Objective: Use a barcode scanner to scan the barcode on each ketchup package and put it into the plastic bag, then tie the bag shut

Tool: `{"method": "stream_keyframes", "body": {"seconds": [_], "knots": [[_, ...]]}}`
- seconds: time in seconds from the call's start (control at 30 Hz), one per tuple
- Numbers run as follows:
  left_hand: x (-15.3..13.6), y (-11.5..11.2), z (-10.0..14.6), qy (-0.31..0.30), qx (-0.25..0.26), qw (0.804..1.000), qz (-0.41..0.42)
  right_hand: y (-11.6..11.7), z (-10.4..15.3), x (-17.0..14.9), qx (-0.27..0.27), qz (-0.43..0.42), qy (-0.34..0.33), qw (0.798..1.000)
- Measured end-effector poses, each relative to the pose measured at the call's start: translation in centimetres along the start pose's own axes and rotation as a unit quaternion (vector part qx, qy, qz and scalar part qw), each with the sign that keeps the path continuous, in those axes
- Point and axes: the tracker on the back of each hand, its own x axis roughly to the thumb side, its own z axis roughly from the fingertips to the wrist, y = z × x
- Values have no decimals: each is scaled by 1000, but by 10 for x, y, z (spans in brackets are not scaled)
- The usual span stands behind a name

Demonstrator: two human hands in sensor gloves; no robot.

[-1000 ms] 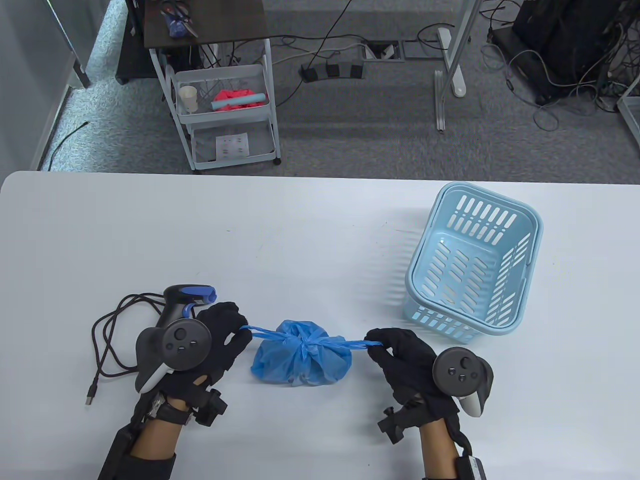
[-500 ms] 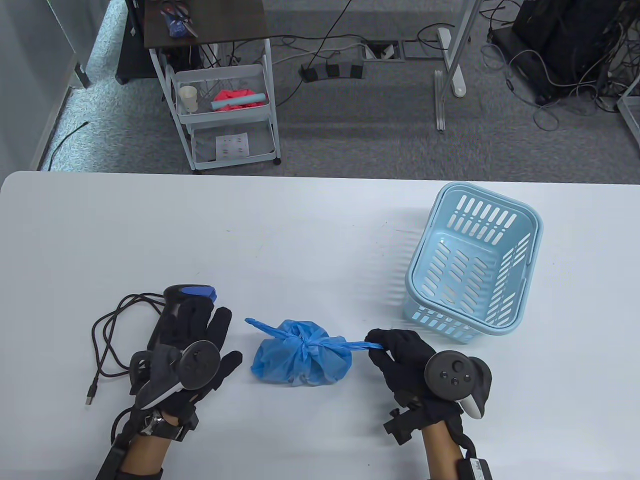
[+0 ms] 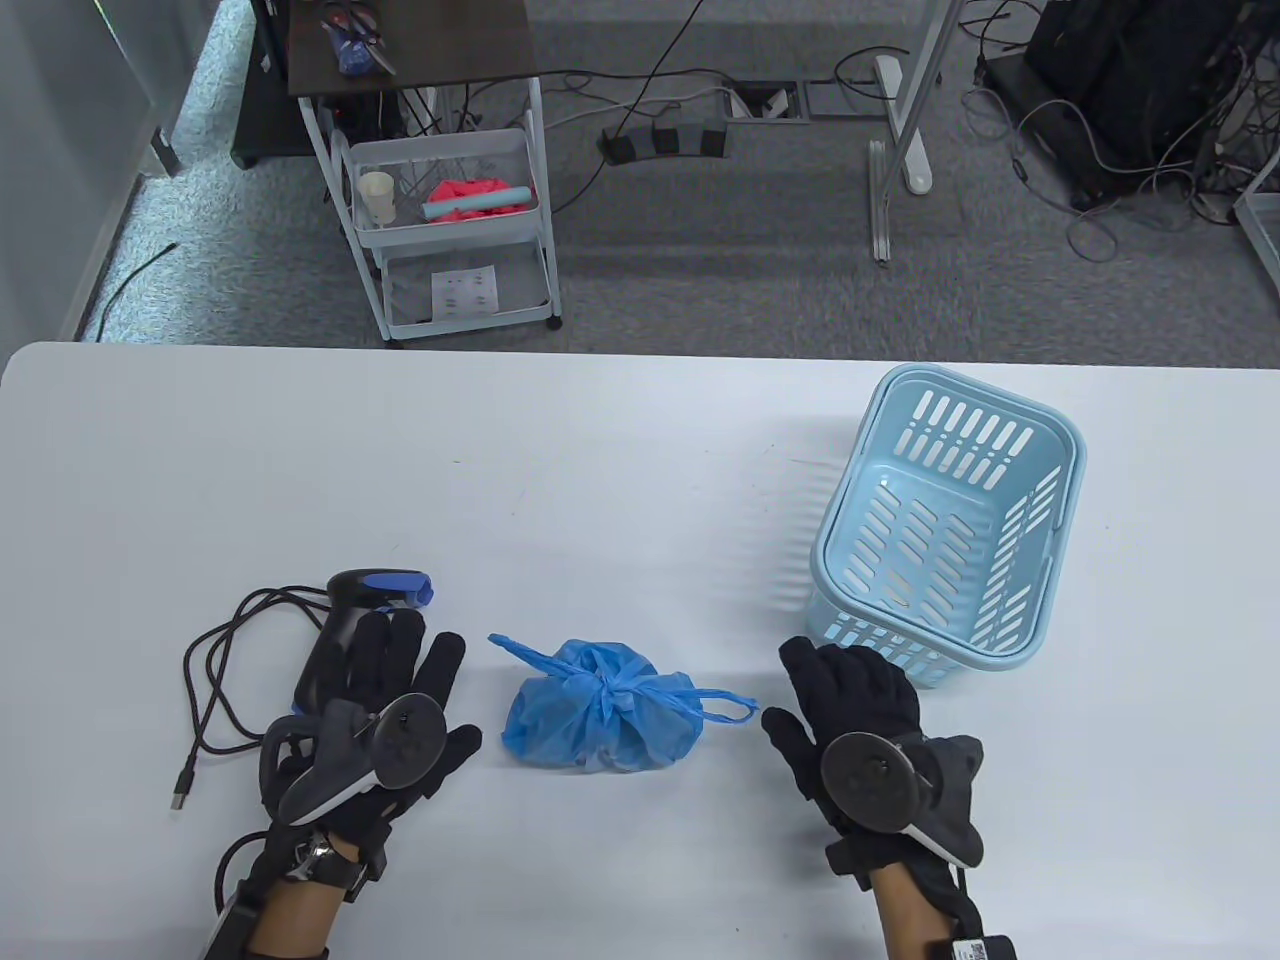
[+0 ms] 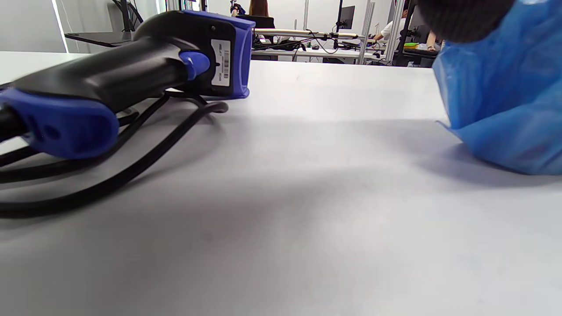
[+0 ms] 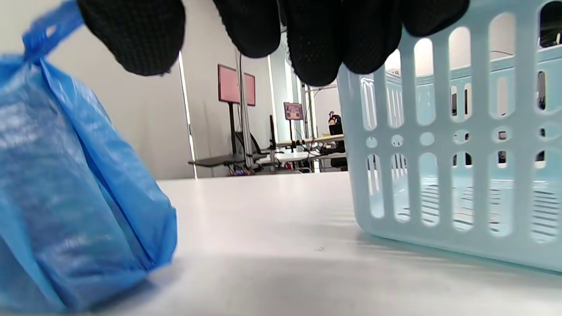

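Note:
A blue plastic bag (image 3: 600,715) lies knotted on the white table (image 3: 600,470), its two handle ends sticking out left and right. It also fills the right of the left wrist view (image 4: 505,96) and the left of the right wrist view (image 5: 70,193). My left hand (image 3: 400,690) lies flat and open just left of the bag, fingers straight, holding nothing. My right hand (image 3: 850,695) lies flat and open to the bag's right, free of the handle loop (image 3: 730,705). The black and blue barcode scanner (image 3: 365,600) (image 4: 131,70) lies beyond my left hand. No ketchup package shows.
A light blue slotted basket (image 3: 950,520) (image 5: 461,153) stands just beyond my right hand. The scanner's black cable (image 3: 225,680) coils at the table's left. Behind the table are a white cart (image 3: 445,215) and floor cables.
Both hands have let go of the bag's handle ends, the left first, then the right. They now lie flat beside the knotted bag, which has not moved.

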Motion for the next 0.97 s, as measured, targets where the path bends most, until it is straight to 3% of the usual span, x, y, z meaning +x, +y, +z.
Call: {"method": "stream_keyframes", "body": {"seconds": [0.17,0.3,0.43,0.97], "knots": [[0,0,1,2,-4,1000,-1,21,2,8,52,24,12,998],[0,1,1,1,-9,1000,-2,35,2,9,134,34,29,990],[-3,1,1,4,-9,1000,5,44,4,6,182,34,36,982],[-7,0,2,12,-14,1000,10,51,5,-3,197,14,55,979]]}}
